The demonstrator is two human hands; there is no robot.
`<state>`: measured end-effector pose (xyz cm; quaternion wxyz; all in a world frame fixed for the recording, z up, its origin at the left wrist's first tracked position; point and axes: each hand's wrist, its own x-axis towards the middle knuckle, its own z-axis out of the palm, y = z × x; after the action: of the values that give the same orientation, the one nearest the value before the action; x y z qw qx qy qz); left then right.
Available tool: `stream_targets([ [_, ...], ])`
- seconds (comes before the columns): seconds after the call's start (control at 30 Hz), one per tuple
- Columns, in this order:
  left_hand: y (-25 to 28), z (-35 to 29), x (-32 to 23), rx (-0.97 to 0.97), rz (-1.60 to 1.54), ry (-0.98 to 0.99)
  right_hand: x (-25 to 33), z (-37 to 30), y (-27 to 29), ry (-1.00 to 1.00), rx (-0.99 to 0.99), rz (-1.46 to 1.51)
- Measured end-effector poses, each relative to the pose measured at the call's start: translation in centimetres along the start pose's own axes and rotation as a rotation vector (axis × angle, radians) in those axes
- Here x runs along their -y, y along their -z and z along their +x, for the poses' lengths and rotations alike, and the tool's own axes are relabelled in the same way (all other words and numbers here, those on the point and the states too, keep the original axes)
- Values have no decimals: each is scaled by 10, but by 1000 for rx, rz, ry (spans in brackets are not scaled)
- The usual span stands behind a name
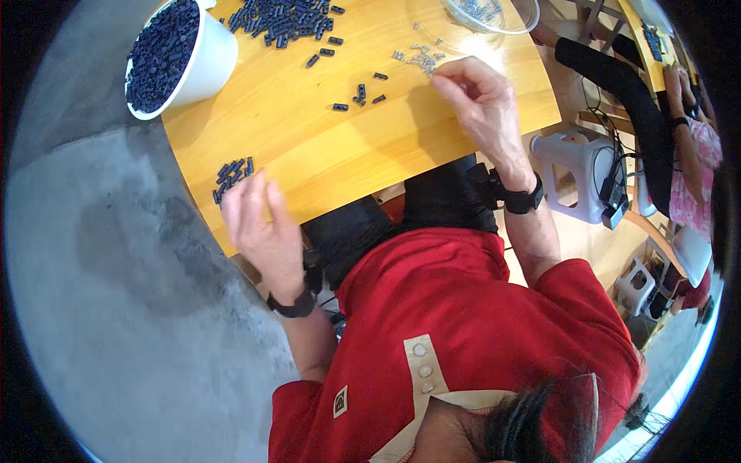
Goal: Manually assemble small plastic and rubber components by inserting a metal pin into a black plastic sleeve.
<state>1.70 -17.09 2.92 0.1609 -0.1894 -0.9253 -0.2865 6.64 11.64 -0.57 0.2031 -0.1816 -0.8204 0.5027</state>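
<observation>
At the table's left edge my left hand is over the near side of a small heap of black plastic parts. Its fingers look spread and slightly smeared by motion, and I see nothing held in them. My right hand is closed in a pinch at the right of the table, beside a scatter of tiny silvery metal pieces. Whatever is between its thumb and fingertips is hidden or too small to make out. Several loose black parts lie on the wood between my hands.
A white tub full of small black pieces leans at the far left. Beside it spreads a large pile of black parts. A clear round container holds silvery pieces. Right of the wooden table stand a white stool and another person.
</observation>
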Motion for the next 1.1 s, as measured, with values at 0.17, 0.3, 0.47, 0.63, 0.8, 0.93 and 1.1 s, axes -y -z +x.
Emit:
stream_targets([
  [0.17,-22,-13,-25,103,-121,-50,13,-5,-30,230,106,-165],
  [0.3,-32,-22,-35,128,-216,-104,13,-5,-44,260,90,-163],
  [0.47,-34,-24,-40,187,-225,-99,15,-1,-58,297,57,-218],
  [0.63,-34,-22,-38,180,-188,-102,23,-3,-66,300,60,-278],
  [0.8,-33,-11,-34,187,-153,-71,33,-8,-78,367,87,-358],
  [0.93,-30,-8,-37,181,-161,-62,26,-9,-88,402,161,-462],
  [1.1,-27,-14,-43,146,-209,-42,41,-15,-73,407,177,-237],
])
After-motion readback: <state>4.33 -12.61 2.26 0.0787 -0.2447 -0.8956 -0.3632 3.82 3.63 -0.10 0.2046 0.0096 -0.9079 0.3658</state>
